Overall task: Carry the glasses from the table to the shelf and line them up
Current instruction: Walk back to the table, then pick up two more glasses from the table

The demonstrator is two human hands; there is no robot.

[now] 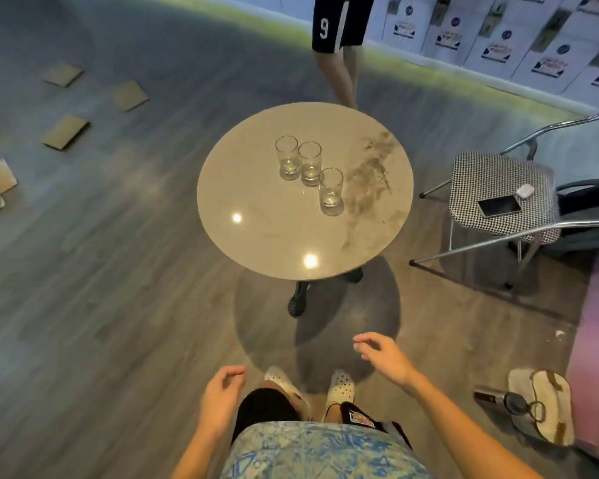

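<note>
Grey wood-plank floor (118, 271) runs under everything. Nearest, the left hand (222, 392) and right hand (381, 357) hang empty, fingers loosely curled, well short of the round pale stone-topped desk (256, 216). On its far half stand three clear glass tumblers (310, 164) in a slanting row, upright and close together. The step looks like the approach and first grasp. Best to take the nearest tumbler (331, 191) around its wall and lift straight up, clear of its neighbour. No shelf is in view.
</note>
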